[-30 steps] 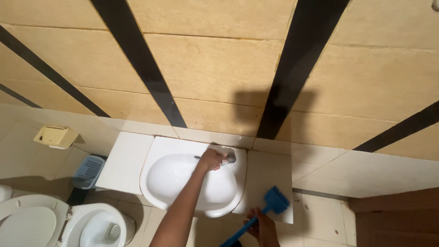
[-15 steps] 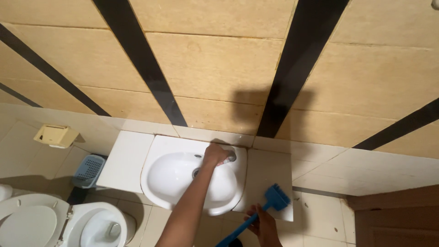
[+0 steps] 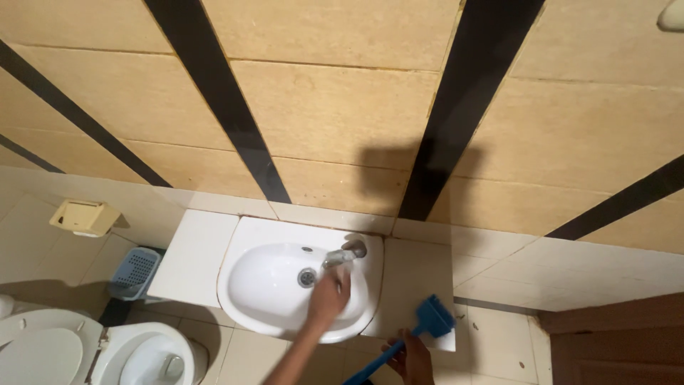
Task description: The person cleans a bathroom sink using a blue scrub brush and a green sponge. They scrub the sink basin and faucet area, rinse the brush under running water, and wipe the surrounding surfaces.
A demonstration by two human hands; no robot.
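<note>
Reaching left hand under tap over basin, fingers loosely curled on nothing. Gripping blue brush in right hand, closed round handle. Advising: keeping brush clear of basin rim, rinsing directly beneath spout.

No packages, labels, signs or screens show anywhere in this bathroom view: nothing of the kind stands on the wall tiles, on the counter, or around the basin and toilet.
</note>
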